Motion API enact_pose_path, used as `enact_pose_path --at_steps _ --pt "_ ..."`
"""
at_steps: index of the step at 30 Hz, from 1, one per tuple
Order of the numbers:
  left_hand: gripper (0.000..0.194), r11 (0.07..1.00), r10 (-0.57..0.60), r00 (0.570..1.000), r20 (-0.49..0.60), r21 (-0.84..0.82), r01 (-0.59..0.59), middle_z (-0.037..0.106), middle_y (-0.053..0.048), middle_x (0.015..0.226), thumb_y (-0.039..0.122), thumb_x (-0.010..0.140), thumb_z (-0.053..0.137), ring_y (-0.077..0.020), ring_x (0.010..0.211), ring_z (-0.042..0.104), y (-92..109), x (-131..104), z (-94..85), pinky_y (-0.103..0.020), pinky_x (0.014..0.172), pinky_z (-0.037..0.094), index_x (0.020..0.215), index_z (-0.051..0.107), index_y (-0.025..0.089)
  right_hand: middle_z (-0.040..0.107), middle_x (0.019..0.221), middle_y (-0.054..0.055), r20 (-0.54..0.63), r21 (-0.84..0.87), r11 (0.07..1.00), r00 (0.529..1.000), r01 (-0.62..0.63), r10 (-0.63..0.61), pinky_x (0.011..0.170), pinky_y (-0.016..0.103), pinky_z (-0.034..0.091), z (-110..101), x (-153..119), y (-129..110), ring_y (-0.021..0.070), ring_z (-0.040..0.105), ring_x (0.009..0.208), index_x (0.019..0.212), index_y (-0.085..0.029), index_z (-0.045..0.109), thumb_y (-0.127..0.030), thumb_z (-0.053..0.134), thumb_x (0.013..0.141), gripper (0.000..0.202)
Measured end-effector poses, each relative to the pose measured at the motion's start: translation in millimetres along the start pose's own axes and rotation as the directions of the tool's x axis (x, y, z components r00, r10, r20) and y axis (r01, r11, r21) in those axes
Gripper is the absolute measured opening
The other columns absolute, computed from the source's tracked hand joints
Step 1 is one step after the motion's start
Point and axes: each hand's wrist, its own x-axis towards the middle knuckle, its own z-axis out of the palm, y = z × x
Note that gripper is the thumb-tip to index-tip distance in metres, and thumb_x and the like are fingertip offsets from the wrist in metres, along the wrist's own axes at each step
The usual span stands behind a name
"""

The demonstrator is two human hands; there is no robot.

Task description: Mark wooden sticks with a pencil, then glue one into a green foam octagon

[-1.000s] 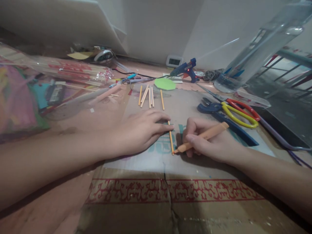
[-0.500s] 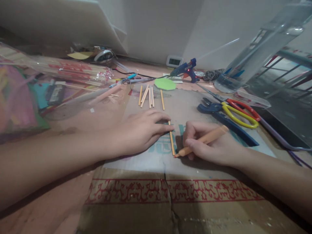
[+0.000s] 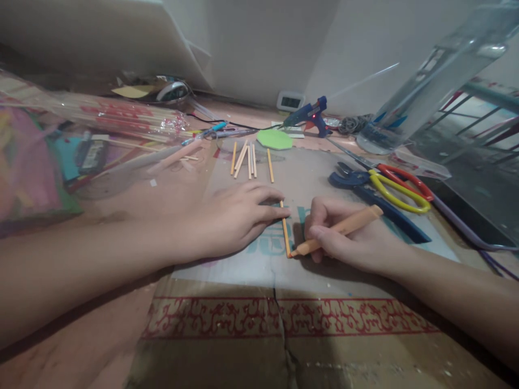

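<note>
My left hand [image 3: 251,213] lies on the translucent sheet, its fingers holding the upper part of a thin wooden stick [image 3: 286,237], coloured orange-yellow. In my right hand [image 3: 340,237] is an orange marker [image 3: 344,227], gripped like a pen, its tip touching the near end of that stick. Beyond the left hand lie several short sticks: pale ones [image 3: 250,162] in a loose bunch, and orange-yellow ones [image 3: 270,165] on either side of them.
A green octagonal piece [image 3: 274,140] lies behind the sticks, near a blue glue gun [image 3: 306,115] with a red light. To the right are scissors [image 3: 399,189], blue-handled cutters [image 3: 377,208], a phone [image 3: 474,213] and a clear plastic cylinder [image 3: 425,92]. Bagged sticks [image 3: 121,116] lie left.
The marker's tip has shifted slightly up and left, onto the stick's near end, as my right hand moved a little. My left hand stays in place.
</note>
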Motion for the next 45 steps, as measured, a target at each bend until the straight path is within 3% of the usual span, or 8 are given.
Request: enact_pose_path --at_steps 8,14,20,26,32,37,41,45 --pt "0.037 0.999 0.008 0.999 -0.039 -0.04 -0.01 0.065 -0.011 0.139 0.023 0.105 0.045 -0.0287 0.131 0.055 -3 -2 2.9 -0.053 0.111 0.046 0.13 0.071 0.023 0.066 0.054 -0.002 -0.038 0.062 0.998 0.999 0.011 -0.009 0.044 0.02 0.042 1 2 4 0.0113 0.061 0.048 0.071 -0.023 0.051 -0.025 0.064 0.09 0.023" --pt "0.035 0.999 0.016 0.999 -0.045 -0.04 -0.018 0.066 -0.011 0.138 0.022 0.104 0.047 -0.0276 0.13 0.056 -3 -1 2.7 -0.052 0.111 0.046 0.129 0.071 0.024 0.068 0.057 0.0 -0.005 0.046 0.999 1.0 -0.026 0.026 0.046 0.021 0.046 2 2 0 0.0135 0.065 0.052 0.071 -0.023 0.051 -0.027 0.067 0.089 0.024" --pt "0.038 0.999 0.018 0.999 -0.028 -0.027 -0.019 0.065 -0.012 0.137 0.022 0.104 0.044 -0.0293 0.13 0.056 -3 0 2.0 -0.053 0.11 0.046 0.132 0.07 0.022 0.07 0.058 -0.001 -0.141 0.049 0.998 0.989 -0.037 0.043 0.04 0.018 0.04 3 7 5 0.0084 0.055 0.043 0.074 -0.023 0.049 -0.027 0.062 0.094 0.024" --pt "0.037 0.999 0.006 1.0 -0.028 -0.045 -0.007 0.064 -0.013 0.139 0.034 0.102 0.051 -0.032 0.132 0.055 2 -1 -2.3 -0.055 0.112 0.044 0.133 0.069 0.022 0.071 0.059 0.0 -0.137 0.073 0.997 0.99 -0.017 0.027 0.042 0.019 0.042 3 7 6 0.0095 0.058 0.045 0.075 -0.022 0.05 -0.031 0.064 0.094 0.025" --pt "0.089 0.988 -0.141 0.99 0.014 -0.06 0.142 0.053 -0.018 0.152 0.064 0.086 0.07 -0.0381 0.14 0.049 13 -5 -3.2 -0.057 0.112 0.044 0.156 0.037 0.021 0.069 0.058 -0.001 -0.114 -0.009 1.0 0.993 -0.01 0.009 0.042 0.019 0.04 2 8 3 0.0097 0.059 0.047 0.073 -0.023 0.051 -0.026 0.065 0.092 0.024" --pt "0.103 0.964 -0.265 0.963 0.039 -0.023 0.266 0.041 -0.021 0.161 0.07 0.084 0.068 -0.0432 0.146 0.041 21 -7 2.9 -0.067 0.111 0.041 0.162 0.023 0.02 0.07 0.059 -0.001 -0.114 0.072 0.997 0.993 -0.023 0.031 0.042 0.019 0.043 5 8 3 0.0099 0.06 0.045 0.075 -0.023 0.05 -0.031 0.066 0.094 0.026" --pt "0.106 0.946 -0.325 0.944 0.053 0.01 0.325 0.042 -0.026 0.158 0.076 0.078 0.069 -0.0476 0.146 0.039 24 -4 1.3 -0.067 0.112 0.041 0.155 0.036 0.01 0.073 0.065 0.0 -0.167 0.197 0.98 0.984 -0.025 0.059 0.051 0.024 0.056 6 7 6 0.0134 0.069 0.053 0.079 -0.024 0.051 -0.039 0.065 0.098 0.028" --pt "0.093 0.953 -0.303 0.952 0.036 0.014 0.303 0.048 -0.022 0.153 0.076 0.077 0.071 -0.0439 0.143 0.043 23 -4 0.4 -0.063 0.112 0.042 0.144 0.048 0.014 0.074 0.071 0.001 -0.161 0.215 0.977 0.985 -0.02 0.055 0.056 0.024 0.058 7 8 8 0.0139 0.073 0.059 0.082 -0.022 0.053 -0.04 0.064 0.1 0.027"
